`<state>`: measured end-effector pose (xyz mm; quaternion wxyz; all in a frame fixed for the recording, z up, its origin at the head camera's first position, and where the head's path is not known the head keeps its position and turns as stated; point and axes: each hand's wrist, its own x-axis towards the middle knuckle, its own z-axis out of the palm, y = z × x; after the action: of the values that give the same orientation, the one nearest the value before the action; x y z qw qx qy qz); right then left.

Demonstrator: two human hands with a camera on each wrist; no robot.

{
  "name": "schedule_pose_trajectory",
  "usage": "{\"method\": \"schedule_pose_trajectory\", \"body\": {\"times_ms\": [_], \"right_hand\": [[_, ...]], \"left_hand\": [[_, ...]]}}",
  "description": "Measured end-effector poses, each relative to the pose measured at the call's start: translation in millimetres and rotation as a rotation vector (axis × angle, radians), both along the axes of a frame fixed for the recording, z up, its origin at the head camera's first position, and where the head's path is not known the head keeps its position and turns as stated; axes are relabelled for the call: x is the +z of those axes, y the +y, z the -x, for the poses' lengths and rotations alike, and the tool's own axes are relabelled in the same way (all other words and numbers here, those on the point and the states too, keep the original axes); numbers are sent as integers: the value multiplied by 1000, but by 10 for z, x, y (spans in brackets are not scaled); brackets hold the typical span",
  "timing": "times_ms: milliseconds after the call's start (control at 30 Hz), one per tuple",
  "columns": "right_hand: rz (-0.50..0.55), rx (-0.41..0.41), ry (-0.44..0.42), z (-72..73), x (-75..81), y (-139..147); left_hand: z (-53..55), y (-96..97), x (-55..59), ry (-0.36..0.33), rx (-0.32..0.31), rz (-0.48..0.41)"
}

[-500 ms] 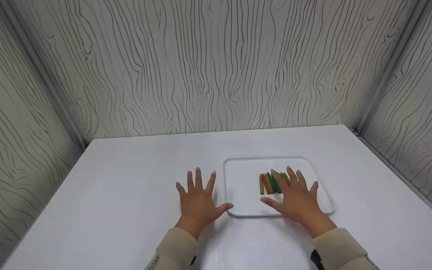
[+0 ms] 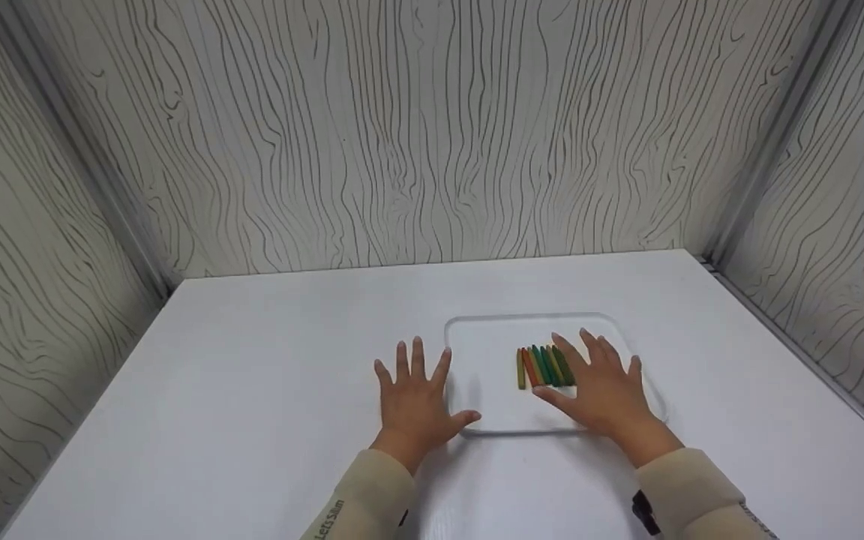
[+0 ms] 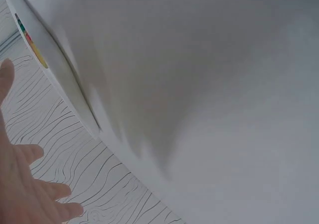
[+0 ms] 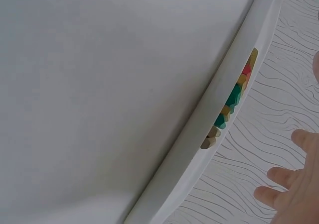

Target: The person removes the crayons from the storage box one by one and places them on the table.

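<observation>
A row of thin coloured crayon-like sticks in yellow, red, orange and green lies side by side on a white tray. My right hand is held over the tray's right part with its fingers spread, hiding the right end of the row. At the tray's left edge, my left hand hovers palm down, fingers spread, its thumb over the front left corner. Neither hand holds anything. In the right wrist view, the faceted ends of the sticks show above the tray's rim.
The white table extends on both sides of the tray. A wood-grain patterned wall stands behind it, with similar panels at the left and right.
My left hand has shifted right, closer to the tray. The right hand has also moved slightly right, so more of the green sticks show.
</observation>
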<state>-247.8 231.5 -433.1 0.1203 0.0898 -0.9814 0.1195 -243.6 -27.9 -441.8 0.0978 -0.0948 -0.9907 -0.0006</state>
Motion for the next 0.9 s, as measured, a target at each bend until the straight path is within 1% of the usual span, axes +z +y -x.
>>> {"method": "schedule_pose_trajectory", "body": {"times_ms": [167, 367, 567, 833, 900], "right_hand": [[-5, 3, 0, 29, -9, 74], [-40, -12, -12, 63, -15, 165], [-47, -32, -30, 101, -44, 246], [-37, -31, -48, 157, -87, 300], [-42, -33, -45, 174, -94, 314]], "left_hand": [[8, 45, -25, -18, 2, 31], [21, 83, -58, -19, -6, 45], [42, 94, -82, -26, -9, 55], [82, 84, -122, -51, -9, 87], [96, 84, -127, -59, -8, 84]]}}
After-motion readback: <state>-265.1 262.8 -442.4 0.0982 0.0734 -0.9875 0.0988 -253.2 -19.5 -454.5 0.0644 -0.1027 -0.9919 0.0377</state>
